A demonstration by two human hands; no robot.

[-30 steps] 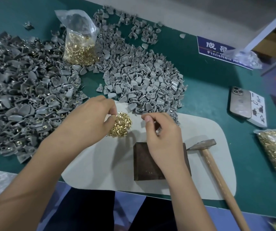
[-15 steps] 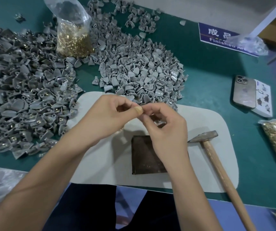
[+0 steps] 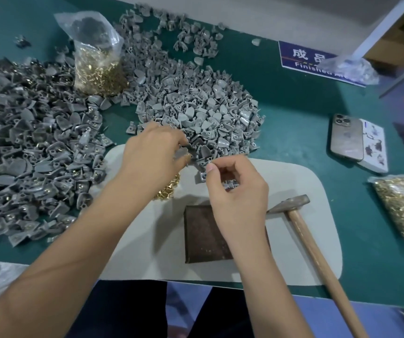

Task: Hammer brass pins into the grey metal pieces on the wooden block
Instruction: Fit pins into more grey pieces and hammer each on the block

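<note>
I am seeing the grey metal pieces (image 3: 196, 111) lying in a heap on the green table (image 3: 293, 123), its near edge spilling onto the pale mat (image 3: 318, 252). My left hand (image 3: 152, 157) is reaching to that near edge and pinching one grey piece (image 3: 188, 150) between thumb and fingertips. My right hand (image 3: 237, 191) is hovering just beside it, over the far side of the wooden block (image 3: 205, 237), with thumb and forefinger pressed together and the other fingers curled (whether a pin is sitting in that pinch I cannot tell; something grey is showing under the curled fingers, too small to name). The block is lying flat on the mat, and I can make out no piece on its visible top. A loose pile of brass pins (image 3: 168, 189) is resting on the mat, left of the block, partly hidden by my left wrist. The hammer (image 3: 301, 220) is lying untouched on the mat, its head just right of the block and its wooden handle running toward the near right. A second, larger heap of grey pieces (image 3: 25, 152) is covering the left of the table. A clear bag of brass pins (image 3: 96, 57) is standing between the two heaps; another bag (image 3: 401, 206) is lying at the right edge. A phone (image 3: 346, 137) is lying face down beside a white card (image 3: 374, 147), and a blue sign (image 3: 305, 57) is sitting farther back.
</note>
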